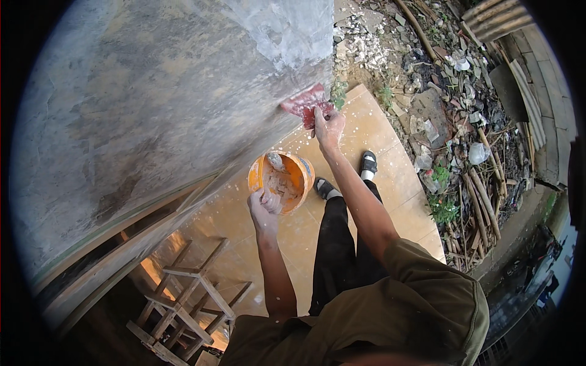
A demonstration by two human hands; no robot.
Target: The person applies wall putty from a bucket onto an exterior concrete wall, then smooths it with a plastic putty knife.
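Note:
My right hand (328, 127) grips a red scraper (306, 102) and presses its blade flat against the grey plastered wall (152, 104) near its corner. Just above the blade the wall carries a paler, whitish patch (287, 30). My left hand (264, 206) holds an orange bucket (282, 180) by its rim, below the scraper and close to the wall. Inside the bucket lies pale putty with a tool handle sticking out of it. Both forearms are spattered with white.
I stand on a tan tiled floor (390, 177) speckled with white drips, feet in dark sandals (368, 162). A wooden trestle (183, 305) stands at lower left by the wall. Rubble, sticks and litter (452, 122) cover the ground to the right of the tiles.

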